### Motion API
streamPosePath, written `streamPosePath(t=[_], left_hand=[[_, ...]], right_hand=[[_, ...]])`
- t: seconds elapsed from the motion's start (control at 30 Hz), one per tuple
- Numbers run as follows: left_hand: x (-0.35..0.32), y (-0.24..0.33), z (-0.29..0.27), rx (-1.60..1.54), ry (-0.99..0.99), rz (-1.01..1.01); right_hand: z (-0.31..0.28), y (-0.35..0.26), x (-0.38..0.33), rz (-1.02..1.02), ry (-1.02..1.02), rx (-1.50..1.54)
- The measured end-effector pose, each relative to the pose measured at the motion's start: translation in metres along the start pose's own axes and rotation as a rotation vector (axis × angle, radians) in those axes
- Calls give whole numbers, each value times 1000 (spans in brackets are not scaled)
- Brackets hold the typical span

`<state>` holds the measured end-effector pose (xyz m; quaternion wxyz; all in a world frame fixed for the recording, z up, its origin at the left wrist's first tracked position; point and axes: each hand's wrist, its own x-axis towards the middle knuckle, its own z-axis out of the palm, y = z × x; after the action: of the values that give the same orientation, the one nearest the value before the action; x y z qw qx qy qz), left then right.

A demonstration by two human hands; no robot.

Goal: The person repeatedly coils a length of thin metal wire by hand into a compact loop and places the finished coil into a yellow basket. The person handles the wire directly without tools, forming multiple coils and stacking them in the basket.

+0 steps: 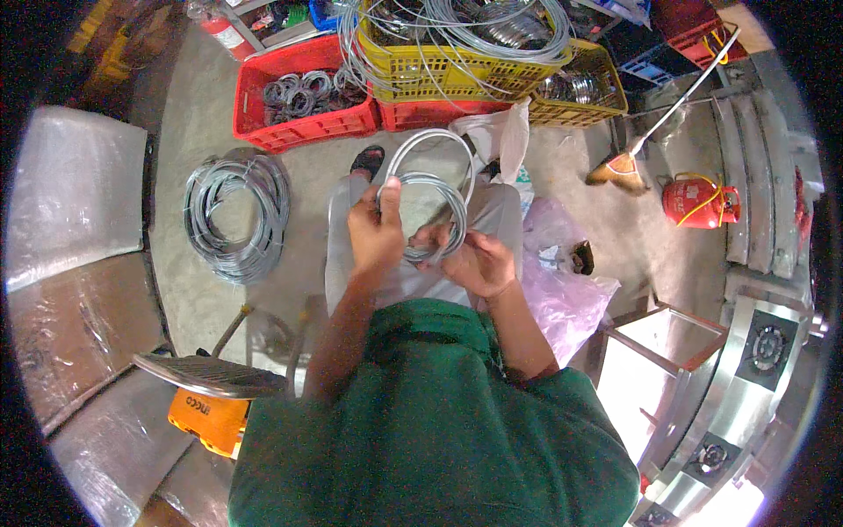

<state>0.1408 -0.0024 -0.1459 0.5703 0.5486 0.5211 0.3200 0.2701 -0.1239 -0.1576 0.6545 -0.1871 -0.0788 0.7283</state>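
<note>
Over my lap I hold a coil of grey cable (457, 209), with several tight turns at its lower right and a wider loop rising above them. My left hand (376, 228) is closed on the left side of the wide loop, thumb up. Around the lower right of the tight turns my right hand (481, 263) is closed, and its fingers are partly hidden by the coil. A larger bundle of grey cable (198, 215) lies on the floor to my left.
Ahead stand a red crate (307, 132) and yellow crates (457, 85) with coils. Pink plastic sheeting (571, 307) lies at my right. Farther right are a broom (622, 165), a red gas cylinder (694, 204) and gas stoves (742, 378). An orange case (204, 413) sits at lower left.
</note>
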Motion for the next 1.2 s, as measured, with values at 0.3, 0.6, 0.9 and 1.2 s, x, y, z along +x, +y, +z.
streamPosePath(t=[0.3, 0.6, 0.9, 1.2], left_hand=[[2, -2, 12, 432, 91, 204], [27, -10, 4, 406, 236, 220], [44, 9, -53, -261, -88, -201], [-2, 71, -63, -603, -183, -264]], right_hand=[[5, -10, 27, 264, 488, -341], [-22, 6, 8, 360, 479, -863], [-25, -35, -52, -195, 359, -2214], [-23, -76, -31, -571, 362, -2454]])
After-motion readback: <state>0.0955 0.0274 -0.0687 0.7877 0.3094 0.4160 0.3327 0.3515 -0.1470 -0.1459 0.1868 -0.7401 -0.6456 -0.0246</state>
